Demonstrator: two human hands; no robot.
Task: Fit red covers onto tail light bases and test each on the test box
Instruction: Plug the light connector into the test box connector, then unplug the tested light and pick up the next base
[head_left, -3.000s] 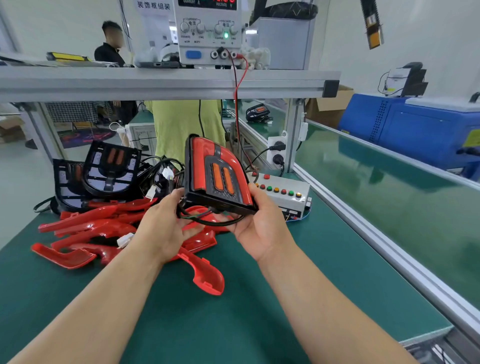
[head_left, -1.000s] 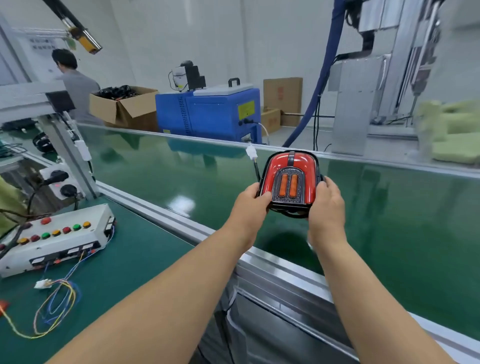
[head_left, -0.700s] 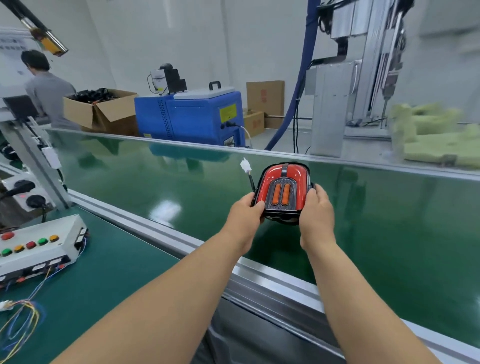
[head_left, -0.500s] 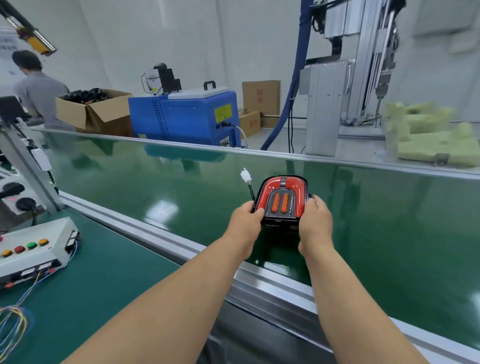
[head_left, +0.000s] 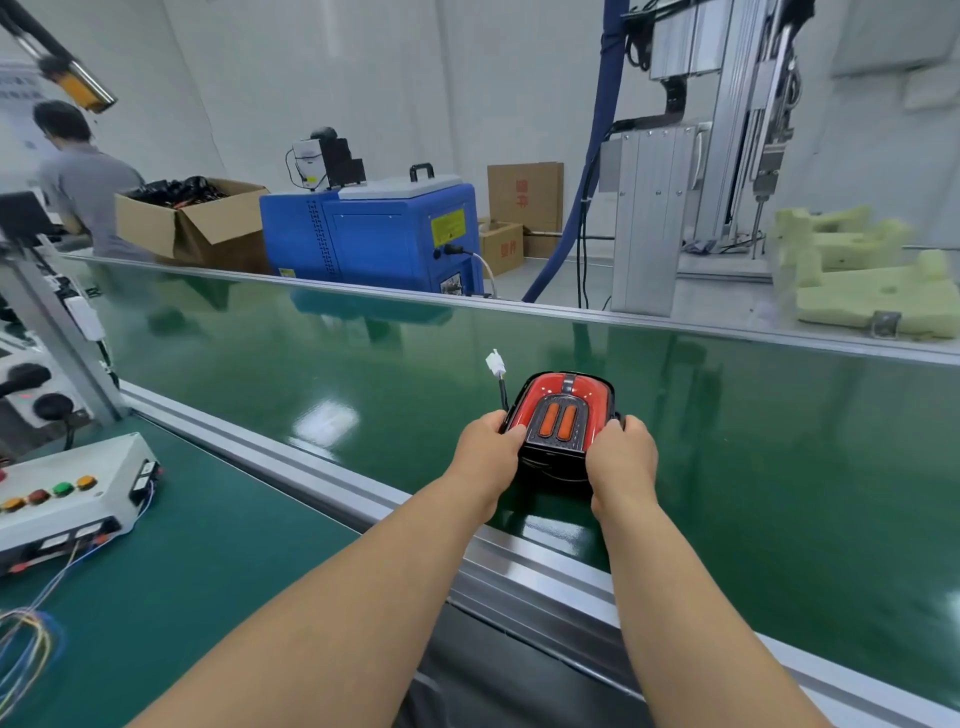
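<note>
Tail light (head_left: 563, 415): lower than half a second ago, down at conveyor belt (head_left: 779, 441); contact unclear.
Left hand (head_left: 485, 441): fingers curled on its left edge.
Right hand (head_left: 621, 452): gripping right edge.

The dark green matted desk (head_left: 208, 571) carries a white rectangular test box (head_left: 67, 499) at its left edge, with thin coloured wires (head_left: 44, 642) beside it. Beyond its far aluminium rail (head_left: 311, 467), a glossy green conveyor belt (head_left: 779, 441) has the red-covered tail light (head_left: 563, 421) at its near edge.
</note>
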